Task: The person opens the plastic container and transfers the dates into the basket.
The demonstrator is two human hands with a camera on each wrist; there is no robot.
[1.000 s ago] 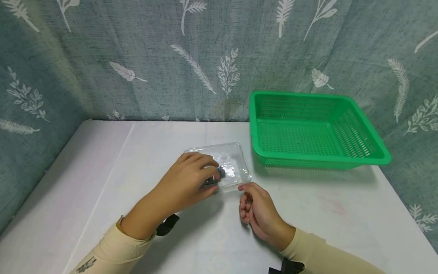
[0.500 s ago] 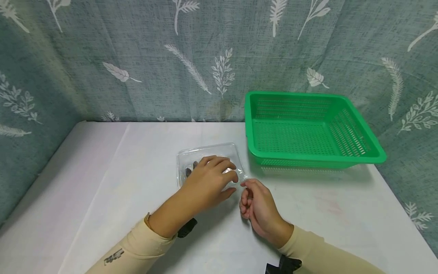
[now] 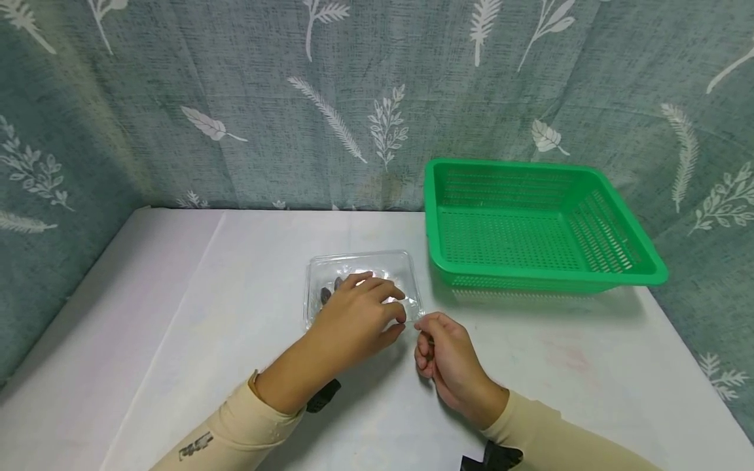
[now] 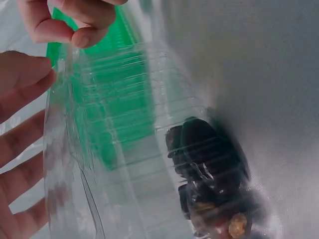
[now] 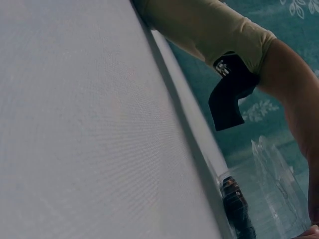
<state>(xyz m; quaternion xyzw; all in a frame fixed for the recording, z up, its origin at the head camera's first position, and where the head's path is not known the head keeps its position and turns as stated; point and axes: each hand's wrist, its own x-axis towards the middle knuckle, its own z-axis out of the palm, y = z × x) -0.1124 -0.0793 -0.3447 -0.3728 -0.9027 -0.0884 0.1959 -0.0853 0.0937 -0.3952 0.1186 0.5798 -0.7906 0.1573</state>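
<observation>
Left hand [image 3: 359,320] is pressing down on the clear clamshell box [image 3: 362,278], steadying it, while right hand [image 3: 443,350] is pinching its corner lip.

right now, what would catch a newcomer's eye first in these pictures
The bright green basket stands out first, at the far right of the white table, against a teal leaf-print curtain. Next, mid-table, the clear plastic box with dark pieces inside: the left hand lies over it, and the right hand pinches its near right corner.
</observation>
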